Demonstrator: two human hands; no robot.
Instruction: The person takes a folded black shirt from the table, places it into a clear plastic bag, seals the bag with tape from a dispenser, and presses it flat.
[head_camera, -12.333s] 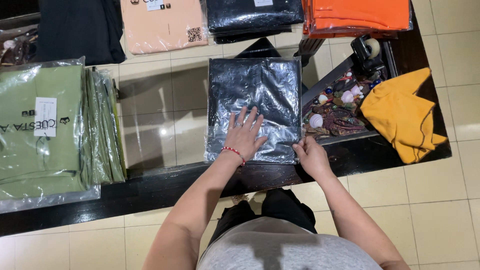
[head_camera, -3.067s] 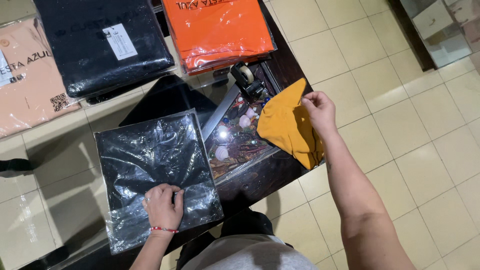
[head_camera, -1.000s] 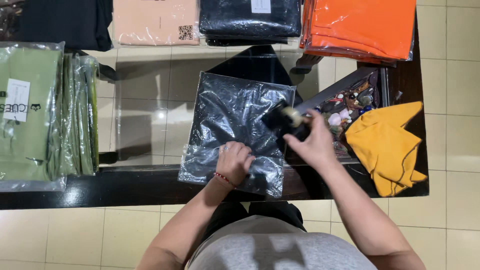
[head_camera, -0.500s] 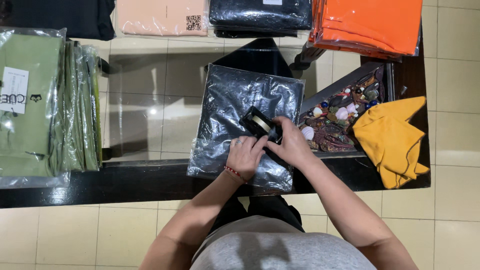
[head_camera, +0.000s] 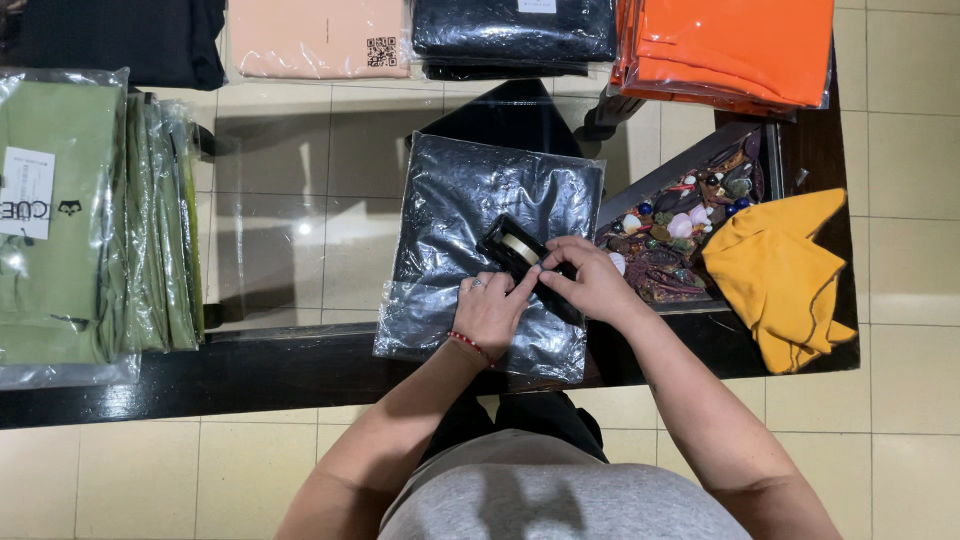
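A black garment sealed in a clear plastic bag (head_camera: 470, 200) lies on the glass tabletop in front of me. On its near half rests a black tape dispenser (head_camera: 520, 252) with a pale roll of tape. My right hand (head_camera: 590, 280) grips the dispenser from the right. My left hand (head_camera: 490, 310) lies flat on the bag's folded flap, with its index finger reaching up to the dispenser's near end. A red bracelet circles my left wrist.
Green bagged garments (head_camera: 70, 220) are stacked at the left. Peach (head_camera: 315, 35), black (head_camera: 515, 30) and orange (head_camera: 730, 45) bagged stacks line the far edge. A yellow cloth (head_camera: 780, 275) lies at the right beside a tray of beads and shells (head_camera: 680, 235). The table's black edge (head_camera: 200, 370) runs along the near side.
My right hand has brought the tape dispenser from the right down onto the bag and lowered it toward my left hand, which stays on the flap.
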